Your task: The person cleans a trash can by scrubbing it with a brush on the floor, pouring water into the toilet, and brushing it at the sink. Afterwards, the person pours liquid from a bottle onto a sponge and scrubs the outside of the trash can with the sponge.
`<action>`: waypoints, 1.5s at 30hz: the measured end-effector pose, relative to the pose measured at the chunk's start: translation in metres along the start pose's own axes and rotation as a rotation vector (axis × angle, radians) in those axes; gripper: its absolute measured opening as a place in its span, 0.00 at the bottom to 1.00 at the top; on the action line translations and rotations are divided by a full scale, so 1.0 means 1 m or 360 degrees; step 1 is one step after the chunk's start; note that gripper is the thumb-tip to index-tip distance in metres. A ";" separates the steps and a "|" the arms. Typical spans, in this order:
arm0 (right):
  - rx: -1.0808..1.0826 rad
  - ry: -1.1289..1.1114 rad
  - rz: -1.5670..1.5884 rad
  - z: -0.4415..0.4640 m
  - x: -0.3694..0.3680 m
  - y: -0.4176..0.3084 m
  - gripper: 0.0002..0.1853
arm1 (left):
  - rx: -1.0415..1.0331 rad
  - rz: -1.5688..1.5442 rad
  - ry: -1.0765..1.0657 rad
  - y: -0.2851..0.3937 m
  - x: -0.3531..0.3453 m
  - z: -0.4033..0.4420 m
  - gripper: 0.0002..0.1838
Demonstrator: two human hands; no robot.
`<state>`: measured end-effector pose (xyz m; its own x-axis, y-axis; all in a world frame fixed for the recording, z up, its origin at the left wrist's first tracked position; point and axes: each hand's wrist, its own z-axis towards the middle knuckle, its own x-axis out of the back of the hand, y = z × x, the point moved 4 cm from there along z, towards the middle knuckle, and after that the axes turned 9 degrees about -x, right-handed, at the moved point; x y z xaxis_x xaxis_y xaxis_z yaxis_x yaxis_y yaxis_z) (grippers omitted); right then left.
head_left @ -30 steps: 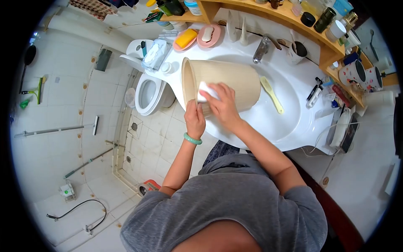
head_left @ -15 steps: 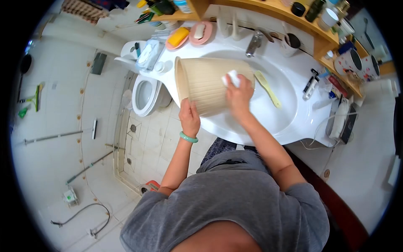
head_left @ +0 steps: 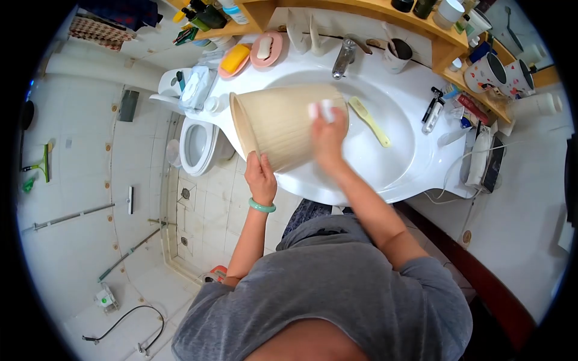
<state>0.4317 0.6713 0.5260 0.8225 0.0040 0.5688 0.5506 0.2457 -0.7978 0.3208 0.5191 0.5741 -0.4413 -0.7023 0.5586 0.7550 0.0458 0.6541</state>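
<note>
A beige ribbed waste bin (head_left: 283, 123) lies on its side over the sink, its open rim toward the left. My left hand (head_left: 260, 176), with a green bangle on the wrist, is closed around the rim's near edge. Against the bin's upper side near its base is my right hand (head_left: 329, 138), closed on a white wad of cloth or tissue (head_left: 325, 111); both are blurred by motion. A pale yellow-green brush (head_left: 369, 122) rests in the sink basin (head_left: 394, 162), right of the bin. The bin's inside is hidden from me.
Behind the basin are the faucet (head_left: 344, 58), a cup (head_left: 397, 56) and two pink soap dishes (head_left: 267, 49). Razors (head_left: 431, 111) and toiletries crowd the counter's right end, below a wooden shelf (head_left: 361, 13). A toilet (head_left: 195, 146) stands left.
The view has shifted, so the sink and bin appear further left. My right hand has slid over the bin's side with the white wad. My left hand keeps its grip on the rim.
</note>
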 end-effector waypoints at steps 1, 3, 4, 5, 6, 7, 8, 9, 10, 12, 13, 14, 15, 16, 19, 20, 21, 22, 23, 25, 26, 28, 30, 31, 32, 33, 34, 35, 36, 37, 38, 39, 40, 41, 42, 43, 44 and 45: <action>0.0171 -0.0003 0.0111 -0.014 -0.007 -0.020 0.26 | 0.0018 0.0062 -0.0019 -0.004 -0.002 0.000 0.10; 0.0346 -0.0282 0.0194 -0.030 0.010 -0.073 0.25 | 0.0041 0.0052 -0.0007 -0.003 -0.002 -0.001 0.10; 0.0339 -0.0280 0.0197 -0.028 0.011 -0.068 0.25 | 0.0058 0.0044 0.0007 -0.004 -0.002 0.000 0.09; 0.0306 -0.0252 0.0112 -0.020 0.013 -0.054 0.24 | 0.0056 0.0044 0.0003 -0.003 -0.002 0.000 0.09; 0.0280 -0.0227 0.0026 -0.010 0.013 -0.037 0.23 | 0.0037 0.0090 0.0019 -0.002 -0.001 -0.001 0.09; 0.0137 -0.0116 -0.0117 0.003 0.009 -0.009 0.21 | 0.0020 0.0138 0.0037 -0.001 -0.001 -0.002 0.09; 0.0009 -0.0108 -0.0211 0.019 0.018 0.012 0.21 | 0.0026 0.0140 0.0039 0.001 -0.002 -0.004 0.09; -0.0119 -0.0096 -0.0306 0.029 0.027 0.022 0.20 | -0.0009 0.0138 0.0023 0.004 -0.004 -0.005 0.08; -0.0121 -0.0098 -0.0309 0.030 0.026 0.020 0.20 | -0.0044 0.0135 0.0004 0.007 -0.005 -0.005 0.08; -0.0132 -0.0239 -0.0237 0.027 0.016 0.009 0.20 | -0.0031 0.0116 0.0013 0.008 -0.004 -0.005 0.08; 0.0088 -0.0206 -0.0139 0.019 0.009 -0.009 0.20 | -0.0024 0.0097 0.0026 0.009 -0.004 -0.003 0.08; 0.0093 -0.0202 -0.0141 0.011 0.007 -0.019 0.20 | -0.0027 0.0094 0.0031 0.011 -0.006 0.000 0.08; 0.0186 -0.0326 -0.0129 0.001 0.016 -0.045 0.20 | -0.0046 0.0066 0.0050 0.013 -0.005 0.001 0.06; 0.0272 -0.0448 -0.0109 -0.005 0.019 -0.061 0.20 | -0.0070 0.0044 0.0061 0.014 -0.002 0.001 0.04; 0.0052 -0.0407 -0.0362 0.032 0.012 0.014 0.20 | 0.0008 0.0079 0.0016 0.007 0.000 -0.007 0.04; -0.0175 -0.0373 -0.0606 0.042 0.012 0.032 0.20 | 0.0014 0.0085 0.0024 0.006 0.000 -0.009 0.04; -0.0169 -0.0375 -0.0608 0.041 0.010 0.029 0.20 | -0.0077 0.0118 0.0019 0.008 -0.002 -0.009 0.06; -0.0107 -0.0365 -0.0603 0.039 0.008 0.023 0.20 | -0.0170 0.0149 0.0012 0.010 -0.004 -0.009 0.07; -0.0051 -0.0356 -0.0598 0.035 0.006 0.015 0.21 | -0.0168 0.0148 0.0009 0.011 -0.003 -0.008 0.07; 0.0197 -0.0374 -0.0334 0.002 -0.001 -0.031 0.22 | -0.0095 0.0170 0.0004 0.013 -0.002 -0.003 0.07; 0.0201 -0.0373 -0.0332 -0.002 0.007 -0.037 0.22 | -0.0096 0.0171 0.0008 0.013 -0.003 -0.001 0.07; 0.0362 -0.0514 0.0063 -0.010 0.017 -0.051 0.23 | -0.0064 0.0118 0.0063 0.011 0.002 0.000 0.08; 0.0143 -0.0388 0.0005 0.010 0.000 0.001 0.23 | -0.0027 0.0124 0.0063 0.011 0.002 0.002 0.09; -0.0074 -0.0264 -0.0054 0.022 -0.003 0.029 0.23 | 0.0012 0.0132 0.0065 0.012 0.003 0.002 0.09; -0.0205 -0.0305 -0.0040 0.034 0.007 0.033 0.20 | 0.0015 0.0134 0.0071 0.015 0.002 0.003 0.09; -0.0222 -0.0283 -0.0045 0.031 0.002 0.032 0.20 | 0.0033 0.0140 0.0058 0.019 0.000 0.006 0.08; -0.0245 -0.0260 -0.0050 0.025 -0.001 0.022 0.19 | 0.0051 0.0146 0.0039 0.021 -0.001 0.009 0.06; -0.0248 -0.0254 -0.0052 0.011 0.000 0.011 0.19 | 0.0046 0.0141 0.0037 0.023 -0.002 0.011 0.06; -0.0056 -0.0319 0.0065 -0.009 0.008 -0.018 0.19 | 0.0141 0.0139 0.0068 0.020 0.000 0.015 0.08; 0.0136 -0.0388 0.0182 -0.019 0.013 -0.034 0.19 | 0.0238 0.0140 0.0099 0.018 0.002 0.017 0.09; 0.0132 -0.0389 0.0182 -0.017 0.012 -0.029 0.19 | 0.0239 0.0141 0.0094 0.019 0.004 0.019 0.09; 0.0091 -0.0335 0.0149 -0.010 0.009 -0.015 0.19 | 0.0249 0.0129 0.0095 0.020 0.006 0.022 0.10; 0.0051 -0.0284 0.0118 0.000 0.004 0.002 0.20 | 0.0259 0.0119 0.0098 0.020 0.007 0.023 0.11; -0.0016 -0.0192 0.0042 0.015 -0.007 0.025 0.21 | 0.0263 0.0125 0.0097 0.019 0.006 0.023 0.11; -0.0203 -0.0213 0.0005 0.033 -0.012 0.043 0.22 | 0.0238 0.0122 0.0090 0.019 0.005 0.023 0.12; -0.0221 -0.0201 -0.0051 0.035 -0.012 0.042 0.22 | 0.0208 0.0114 0.0082 0.019 0.003 0.022 0.12; -0.0233 -0.0182 -0.0106 0.039 -0.012 0.041 0.22 | 0.0199 0.0112 0.0086 0.019 0.001 0.024 0.12; -0.0225 -0.0173 -0.0103 0.032 -0.013 0.033 0.22 | 0.0212 0.0125 0.0125 0.019 -0.001 0.025 0.13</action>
<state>0.4346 0.7102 0.4991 0.7685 0.0993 0.6321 0.6228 0.1102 -0.7746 0.3233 0.5386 0.5992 -0.3405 -0.7458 0.5726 0.7125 0.1927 0.6747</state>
